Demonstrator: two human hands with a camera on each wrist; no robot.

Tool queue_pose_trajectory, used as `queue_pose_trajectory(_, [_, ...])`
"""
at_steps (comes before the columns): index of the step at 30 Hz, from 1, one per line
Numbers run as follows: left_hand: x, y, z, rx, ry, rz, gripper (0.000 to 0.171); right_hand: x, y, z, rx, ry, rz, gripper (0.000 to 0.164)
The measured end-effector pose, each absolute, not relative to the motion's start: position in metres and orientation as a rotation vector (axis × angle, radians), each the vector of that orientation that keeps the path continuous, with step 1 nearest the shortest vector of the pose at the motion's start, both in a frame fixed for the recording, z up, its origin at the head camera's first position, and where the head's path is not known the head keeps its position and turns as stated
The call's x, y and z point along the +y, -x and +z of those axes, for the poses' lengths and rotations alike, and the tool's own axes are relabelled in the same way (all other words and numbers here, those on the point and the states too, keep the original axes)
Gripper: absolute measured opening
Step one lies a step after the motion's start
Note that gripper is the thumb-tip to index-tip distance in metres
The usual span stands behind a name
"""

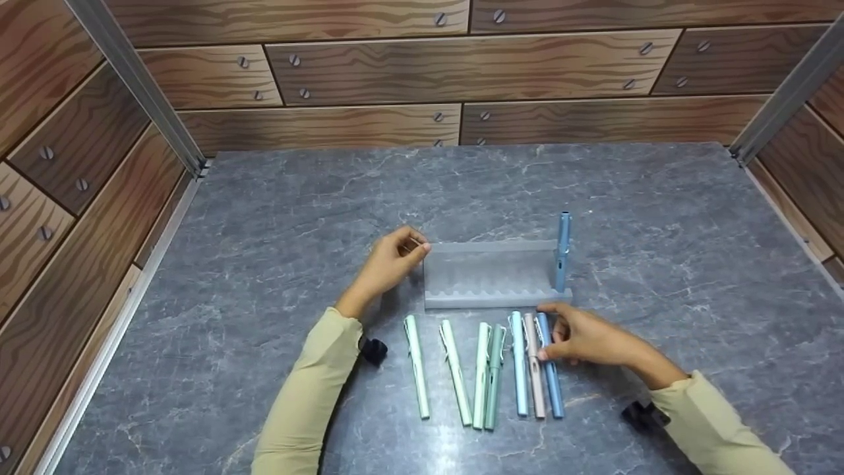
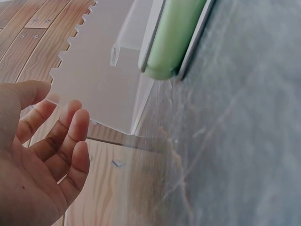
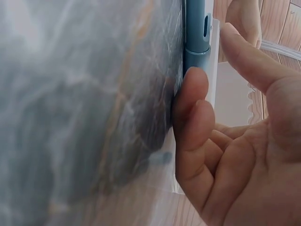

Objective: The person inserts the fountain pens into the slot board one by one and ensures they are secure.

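A clear acrylic pen stand [image 1: 494,301] with a notched ledge is on the table. My left hand [image 1: 395,258] pinches its upper left corner between thumb and finger; the left wrist view shows the clear panel [image 2: 94,80] at those fingertips. One blue pen [image 1: 563,247] stands upright at the stand's right end. My right hand [image 1: 590,336] is at another blue pen [image 1: 552,389] lying in front. Seen from the right wrist, thumb and fingers are spread around this pen [image 3: 196,28], fingertips close against it; whether they touch is unclear.
Left of that blue pen lie a taupe pen [image 1: 536,382] and a light blue pen [image 1: 519,369]. Further left are a dark green pen [image 1: 492,389] and several mint green pens [image 1: 417,369]. Wood-patterned panels [image 1: 461,66] border the grey marbled table [image 1: 297,198].
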State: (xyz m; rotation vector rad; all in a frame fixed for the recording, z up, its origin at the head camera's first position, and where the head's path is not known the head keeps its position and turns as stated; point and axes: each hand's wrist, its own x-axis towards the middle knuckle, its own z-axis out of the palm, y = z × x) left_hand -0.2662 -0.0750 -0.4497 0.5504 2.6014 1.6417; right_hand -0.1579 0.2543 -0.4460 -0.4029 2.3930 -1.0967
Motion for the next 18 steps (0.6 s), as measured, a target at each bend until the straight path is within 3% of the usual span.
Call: queue_pose_trajectory(18, [-0.0759,0.2655,-0.45,2.606,-0.542,1.622,0.016,0.2569,0.1567,-0.4454,2.316,0.425,-1.182,0.076])
